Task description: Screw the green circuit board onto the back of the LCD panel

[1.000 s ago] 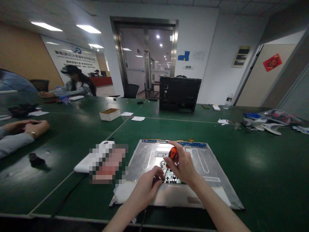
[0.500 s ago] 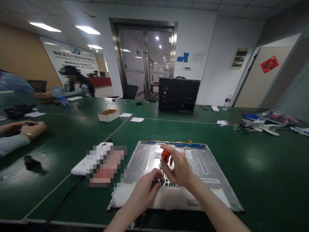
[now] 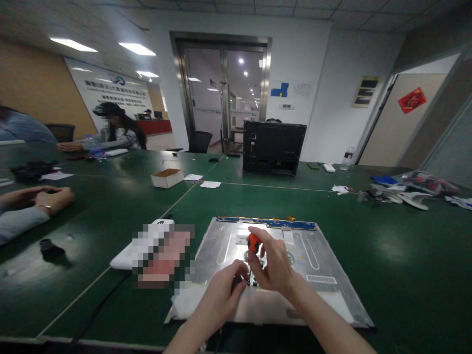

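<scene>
A flat silvery display panel (image 3: 265,305) lies on the table in front of me, with a blue circuit strip (image 3: 265,223) along its far edge. My right hand (image 3: 275,260) is closed around the orange-and-black handle of a screwdriver (image 3: 253,243), which stands nearly upright over the panel's middle. A small dark metal part sits beneath the screwdriver's tip, mostly covered by my fingers. Just left of the tip, my left hand (image 3: 226,287) is closed with thumb and fingertips together low over the panel. What those fingertips pinch is too small and hidden to name.
Left of the panel lie a white device (image 3: 147,243) and a blurred-out pinkish item (image 3: 165,255). A co-worker's hands (image 3: 55,199) rest farther left. Beyond stand an open white box (image 3: 167,178) and a black monitor casing (image 3: 273,148). Plastic scraps (image 3: 398,194) lie at the right.
The fingers of my right hand have shifted around the screwdriver handle, which shows a different side. My left hand stays nearly in place. The whole view has moved very slightly.
</scene>
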Available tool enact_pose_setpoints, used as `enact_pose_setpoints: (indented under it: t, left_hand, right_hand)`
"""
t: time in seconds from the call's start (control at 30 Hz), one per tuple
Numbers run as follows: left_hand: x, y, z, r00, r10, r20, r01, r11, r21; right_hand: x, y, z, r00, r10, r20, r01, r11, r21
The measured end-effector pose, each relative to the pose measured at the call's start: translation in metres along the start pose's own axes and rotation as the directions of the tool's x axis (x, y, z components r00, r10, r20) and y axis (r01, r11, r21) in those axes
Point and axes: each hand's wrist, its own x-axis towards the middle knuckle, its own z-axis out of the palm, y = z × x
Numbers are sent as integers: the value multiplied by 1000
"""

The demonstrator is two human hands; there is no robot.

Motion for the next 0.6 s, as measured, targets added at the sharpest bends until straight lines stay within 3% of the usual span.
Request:
enact_pose_setpoints:
  t: [0.2, 0.37, 0.6]
  left_hand:
    - [0, -6, 6, 1000, 12, -22, -13, 999, -29]
    - [-2, -9, 8, 997, 21, -68, -20, 1000, 14]
    - [-3, -8, 7, 998, 53, -19, -54, 997, -50]
  right_hand:
    - [-1, -4, 6, 997, -55, -56, 50, 994, -93]
    - [-3, -4, 5, 996, -84, -28, 79, 985, -153]
    - [-4, -6, 1, 991, -134, -17, 133, 990, -41]
